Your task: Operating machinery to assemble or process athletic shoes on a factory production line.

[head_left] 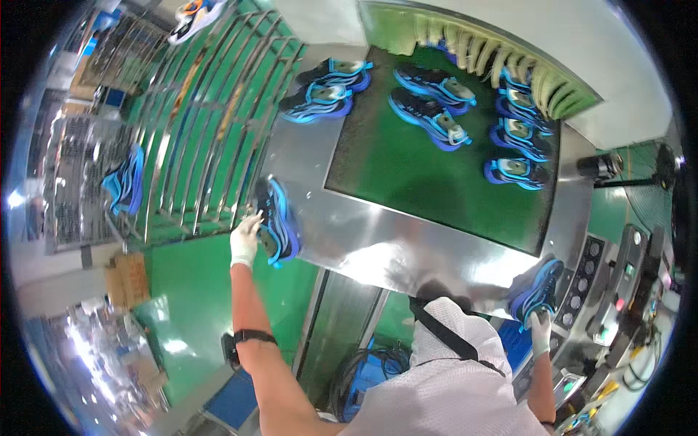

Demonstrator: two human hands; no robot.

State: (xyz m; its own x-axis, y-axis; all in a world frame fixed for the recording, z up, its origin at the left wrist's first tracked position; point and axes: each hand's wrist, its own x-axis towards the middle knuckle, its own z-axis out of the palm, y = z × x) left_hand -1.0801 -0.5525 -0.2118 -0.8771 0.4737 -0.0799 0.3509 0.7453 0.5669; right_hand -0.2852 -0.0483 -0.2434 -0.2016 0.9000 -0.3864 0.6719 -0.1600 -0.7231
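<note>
My left hand (246, 241), in a white glove, is at the left edge of the steel table with its fingers closed at the side of a black and blue sports shoe (280, 224). The toe of this shoe points away from me, and its heel overhangs the table's corner. Far to the right, my gloved right hand (540, 333) grips the near end of a second black and blue sports shoe (536, 291) at the table's right front corner. The palm side of that hand is hidden.
A green conveyor belt (436, 192), set in the steel table (378, 243), carries several matching shoes under a fringed machine opening (502, 54). Two more shoes (320, 102) sit on the table's left side. A metal rack (203, 123) stands left; a control panel (618, 283) and fan (647, 171), right.
</note>
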